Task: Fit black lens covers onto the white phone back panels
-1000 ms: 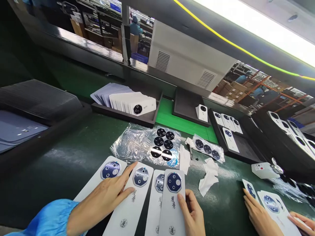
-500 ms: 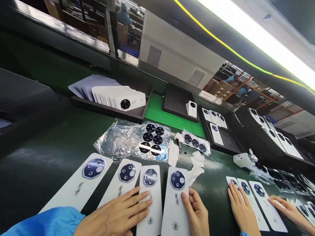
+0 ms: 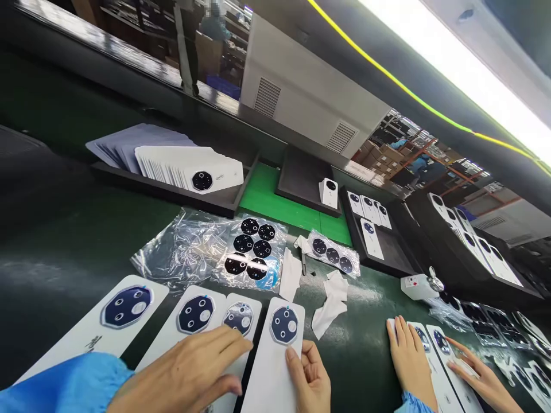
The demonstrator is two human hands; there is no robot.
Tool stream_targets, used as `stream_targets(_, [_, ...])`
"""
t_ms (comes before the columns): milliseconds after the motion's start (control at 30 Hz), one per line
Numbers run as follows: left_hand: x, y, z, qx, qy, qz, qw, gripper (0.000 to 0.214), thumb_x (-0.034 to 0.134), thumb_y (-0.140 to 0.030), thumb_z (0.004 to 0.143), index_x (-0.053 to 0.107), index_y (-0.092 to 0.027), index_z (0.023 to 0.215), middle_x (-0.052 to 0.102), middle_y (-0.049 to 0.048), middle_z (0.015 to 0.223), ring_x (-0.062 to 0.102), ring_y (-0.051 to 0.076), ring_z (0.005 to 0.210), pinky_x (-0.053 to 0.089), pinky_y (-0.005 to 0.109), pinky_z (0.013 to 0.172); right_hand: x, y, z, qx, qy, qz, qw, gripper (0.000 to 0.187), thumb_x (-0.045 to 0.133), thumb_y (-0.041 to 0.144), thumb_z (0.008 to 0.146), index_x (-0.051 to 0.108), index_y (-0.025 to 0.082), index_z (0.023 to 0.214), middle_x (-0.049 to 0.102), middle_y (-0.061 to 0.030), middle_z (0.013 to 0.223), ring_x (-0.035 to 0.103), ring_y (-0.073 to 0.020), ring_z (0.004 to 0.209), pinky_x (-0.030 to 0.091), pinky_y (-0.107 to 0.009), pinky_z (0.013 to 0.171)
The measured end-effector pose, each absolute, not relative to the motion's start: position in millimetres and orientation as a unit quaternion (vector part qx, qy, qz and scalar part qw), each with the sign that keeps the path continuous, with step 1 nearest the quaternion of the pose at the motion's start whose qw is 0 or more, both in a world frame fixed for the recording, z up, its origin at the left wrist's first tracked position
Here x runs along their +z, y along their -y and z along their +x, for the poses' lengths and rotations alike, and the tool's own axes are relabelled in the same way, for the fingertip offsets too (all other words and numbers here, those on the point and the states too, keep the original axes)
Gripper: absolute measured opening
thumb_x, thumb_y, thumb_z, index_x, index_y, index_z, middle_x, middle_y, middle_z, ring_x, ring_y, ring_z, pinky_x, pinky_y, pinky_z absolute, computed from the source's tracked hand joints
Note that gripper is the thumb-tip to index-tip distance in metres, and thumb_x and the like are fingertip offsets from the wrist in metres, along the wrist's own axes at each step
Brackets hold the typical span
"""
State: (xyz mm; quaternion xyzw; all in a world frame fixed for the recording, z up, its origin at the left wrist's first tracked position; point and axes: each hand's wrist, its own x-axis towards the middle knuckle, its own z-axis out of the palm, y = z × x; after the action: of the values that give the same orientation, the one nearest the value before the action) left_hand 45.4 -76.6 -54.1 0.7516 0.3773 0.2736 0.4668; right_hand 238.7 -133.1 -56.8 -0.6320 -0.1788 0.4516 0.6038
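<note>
Several white phone back covers lie side by side on the dark green belt in front of me, each with a dark blue octagonal camera plate. My left hand (image 3: 189, 373), in a blue sleeve, lies flat with fingers stretched over the third cover (image 3: 239, 321) and the second cover (image 3: 193, 315). My right hand (image 3: 307, 378) grips the right edge of the fourth cover (image 3: 279, 344), thumb on its face. The leftmost cover (image 3: 120, 315) lies untouched.
Clear bags of black camera plates (image 3: 252, 252) and white wipes (image 3: 329, 304) lie beyond the covers. A black tray of stacked white covers (image 3: 189, 172) stands at the back left. More trays (image 3: 374, 241) are to the right. A co-worker's hands (image 3: 408, 361) press covers at lower right.
The view has shifted, so everything sits further left. My left hand has slid up the covers toward the camera plates. My right hand stays on the fourth cover's edge.
</note>
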Motion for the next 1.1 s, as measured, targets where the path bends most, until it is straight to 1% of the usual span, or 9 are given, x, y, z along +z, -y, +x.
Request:
stream_targets(67, [-51,74,59,0.215,-0.377,0.751,0.497,0.041,0.056,-0.042,0.088,0.053,-0.036,0.128,0.068,0.0001,0.108,0.065,0.022,0.099,0.049,0.027,0.088,-58,131,239,0.454,0.181,-0.63,0.603,0.05,0.082,0.059,0.051,0.054,0.022,0.069,0.068,-0.0001,0.057,0.064,-0.0183,0.053,0.048,-0.025,0.047])
stream_targets(167, [-40,68,74,0.164,-0.389,0.722,0.548,0.051,0.05,-0.037,0.089,0.036,-0.034,0.138,0.065,-0.0007,0.1,0.063,0.018,0.084,0.049,0.026,0.082,-61,130,240,0.456,0.189,-0.638,0.591,0.05,0.08,0.061,0.052,0.054,0.022,0.069,0.069,-0.0006,0.058,0.064,-0.0183,0.051,0.047,-0.024,0.044])
stream_targets(367, [-33,61,87,0.171,-0.384,0.698,0.58,0.048,0.048,-0.033,0.087,0.039,-0.03,0.134,0.062,-0.0007,0.093,0.059,0.016,0.073,0.048,0.024,0.072,-66,135,248,0.472,0.21,-0.646,0.561,0.047,0.075,0.062,0.061,0.056,0.021,0.074,0.072,-0.003,0.066,0.067,-0.0206,0.06,0.049,-0.026,0.046])
stream_targets(500, [-45,63,89,0.192,-0.377,0.69,0.587,0.047,0.048,-0.033,0.087,0.04,-0.031,0.133,0.063,-0.0016,0.091,0.058,0.015,0.07,0.047,0.023,0.069,-61,140,268,0.438,0.272,-0.683,0.516,0.03,0.06,0.045,0.087,0.062,0.018,0.099,0.069,-0.0048,0.099,0.066,-0.0191,0.083,0.056,-0.032,0.067])
stream_targets(600, [-54,64,90,0.205,-0.375,0.688,0.587,0.046,0.047,-0.035,0.088,0.04,-0.032,0.133,0.061,-0.0022,0.09,0.055,0.014,0.067,0.046,0.023,0.066,-52,140,290,0.418,0.279,-0.691,0.52,0.027,0.055,0.036,0.092,0.059,0.021,0.113,0.061,-0.0055,0.117,0.062,-0.0197,0.096,0.054,-0.038,0.08])
stream_targets(733, [-57,64,91,0.205,-0.376,0.686,0.588,0.045,0.047,-0.036,0.088,0.039,-0.032,0.133,0.058,-0.0033,0.088,0.051,0.013,0.063,0.045,0.022,0.065,-32,134,342,0.386,0.28,-0.696,0.537,0.032,0.056,0.046,0.088,0.062,0.021,0.108,0.066,-0.0033,0.106,0.064,-0.0203,0.089,0.055,-0.035,0.072])
stream_targets(833, [-54,64,91,0.196,-0.375,0.684,0.595,0.046,0.045,-0.037,0.089,0.037,-0.031,0.134,0.058,-0.0029,0.088,0.051,0.013,0.064,0.044,0.022,0.064,-16,127,393,0.327,0.292,-0.698,0.566,0.042,0.069,0.061,0.068,0.064,0.029,0.095,0.072,0.0013,0.089,0.066,-0.0267,0.085,0.054,-0.035,0.059])
stream_targets(933, [-53,64,90,0.185,-0.379,0.679,0.601,0.047,0.045,-0.037,0.09,0.036,-0.031,0.135,0.058,-0.0025,0.089,0.052,0.013,0.065,0.045,0.022,0.065,-8,121,435,0.25,0.321,-0.71,0.574,0.044,0.08,0.054,0.053,0.065,0.03,0.087,0.073,0.0017,0.09,0.065,-0.0309,0.093,0.054,-0.037,0.058])
stream_targets(1100, [-54,62,90,0.189,-0.374,0.677,0.606,0.047,0.046,-0.034,0.088,0.036,-0.031,0.134,0.058,-0.0027,0.089,0.053,0.013,0.065,0.045,0.023,0.065,-9,119,454,0.246,0.333,-0.705,0.576,0.034,0.081,0.046,0.053,0.064,0.031,0.079,0.074,0.0006,0.086,0.065,-0.0309,0.098,0.057,-0.04,0.065])
